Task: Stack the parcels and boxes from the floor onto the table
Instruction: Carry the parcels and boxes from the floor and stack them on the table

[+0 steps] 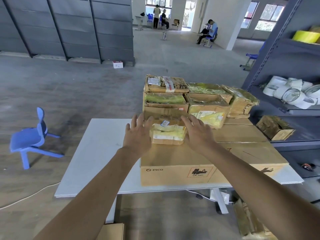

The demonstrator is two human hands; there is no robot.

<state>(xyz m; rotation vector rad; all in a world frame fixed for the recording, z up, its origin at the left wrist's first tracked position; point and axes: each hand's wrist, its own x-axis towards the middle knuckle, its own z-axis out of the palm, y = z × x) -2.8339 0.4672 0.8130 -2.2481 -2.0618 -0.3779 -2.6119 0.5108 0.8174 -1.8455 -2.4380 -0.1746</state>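
White counter (97, 153) on a grey concrete floor (69, 87). Grey shelf (285, 63) at right, blue chair (29, 139) at left. Large flat box (176, 163) lies on the counter's right part, with taped parcels (207, 108) stacked at its far end. Small parcel (168, 134) sits on the large box, nearer. Left hand (138, 134) and right hand (197, 134) flank it, fingers spread, gripping nothing; contact unclear. Another box (112, 231) on the floor, near edge.
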